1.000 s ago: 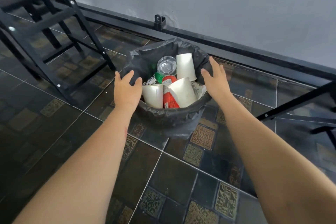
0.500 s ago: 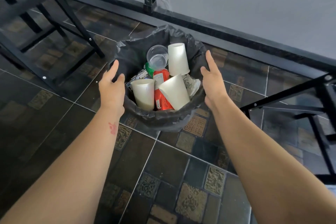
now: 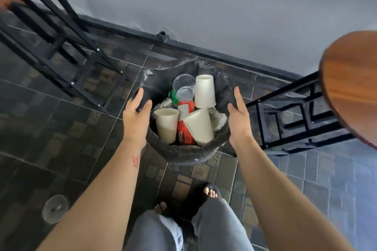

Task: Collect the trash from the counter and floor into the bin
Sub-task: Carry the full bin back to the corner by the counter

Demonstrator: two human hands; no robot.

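Observation:
The bin (image 3: 183,153), lined with a black bag, stands on the dark tiled floor by the wall. It is full of trash: white paper cups (image 3: 204,90), a red can (image 3: 184,126) and clear plastic lids (image 3: 183,82). My left hand (image 3: 135,116) holds the bin's left rim, with the bag's edge between thumb and fingers. On the opposite side, my right hand (image 3: 238,116) holds the right rim, fingers stretched along it. A clear round lid (image 3: 55,209) lies on the floor at lower left.
A black metal stool frame (image 3: 67,47) stands left of the bin. Another stool with a round wooden seat (image 3: 350,87) stands to the right. The grey wall and black skirting run behind. My feet (image 3: 211,191) in sandals are just in front of the bin.
The view has risen and pulled back, so my legs, feet and the wooden seat now show. Both hands have closed in from beside the bin onto its rim.

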